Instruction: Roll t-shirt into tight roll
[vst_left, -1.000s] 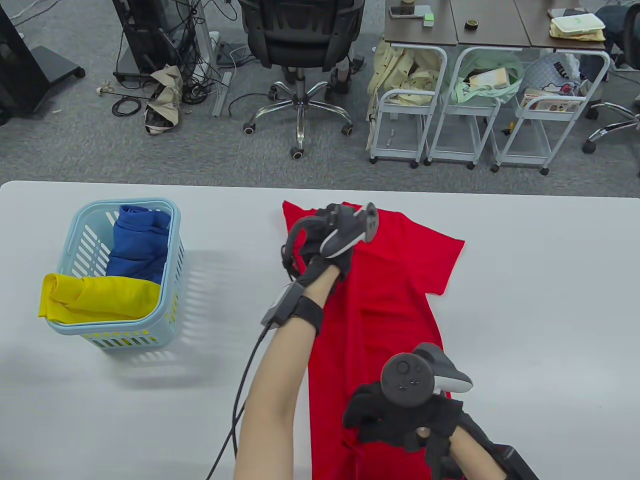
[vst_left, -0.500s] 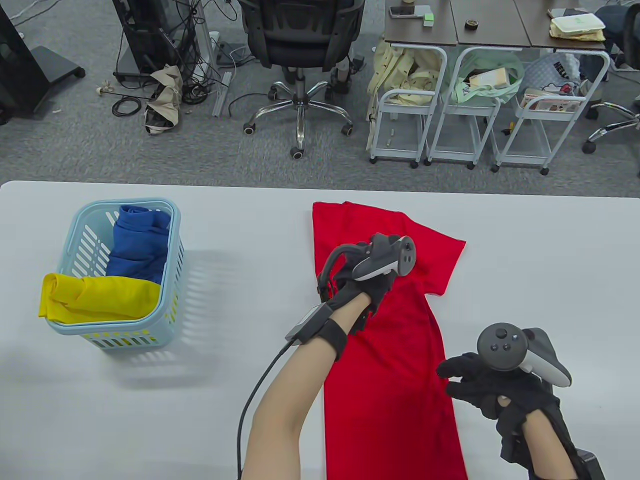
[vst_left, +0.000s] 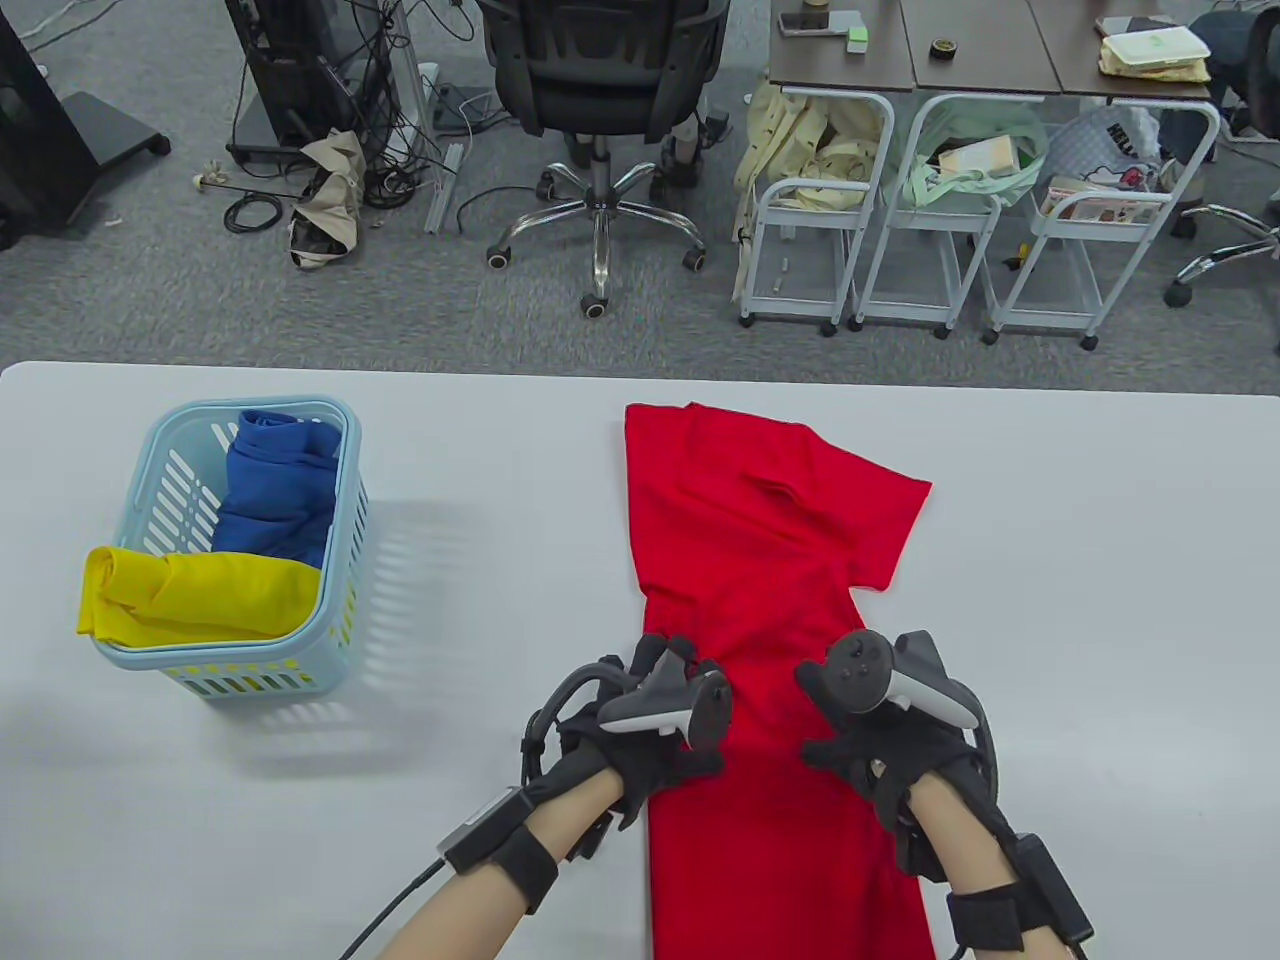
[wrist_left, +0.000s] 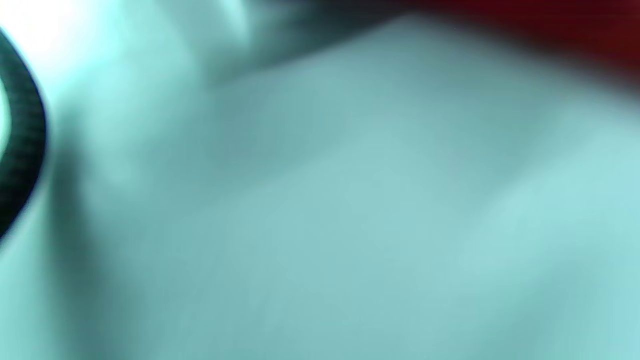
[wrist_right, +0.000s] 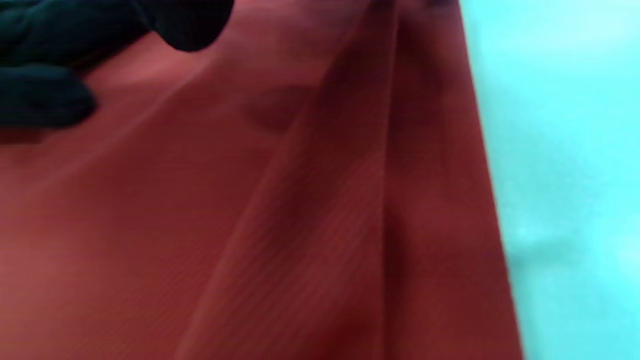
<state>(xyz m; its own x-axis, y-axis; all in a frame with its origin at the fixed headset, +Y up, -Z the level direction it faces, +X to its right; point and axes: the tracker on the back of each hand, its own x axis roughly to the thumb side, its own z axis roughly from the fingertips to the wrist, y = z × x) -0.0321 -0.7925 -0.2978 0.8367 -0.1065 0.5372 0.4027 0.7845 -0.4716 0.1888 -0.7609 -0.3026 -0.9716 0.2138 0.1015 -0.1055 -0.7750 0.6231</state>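
Item: red t-shirt (vst_left: 770, 560), lying flat on the white counter (vst_left: 1080, 620), one side folded inward to a straight edge, the other sleeve spread outward beyond the fingers, apparently narrowing the cloth for rolling; Left hand (vst_left: 640, 740) rests at the folded edge, right hand (vst_left: 880, 750) on the cloth beside it, likely pinning the fold; whether either hand's fingers are straight or curled cannot be told; Light blue basket (vst_left: 345, 500), well out from the left fingers, holds blue and yellow garments
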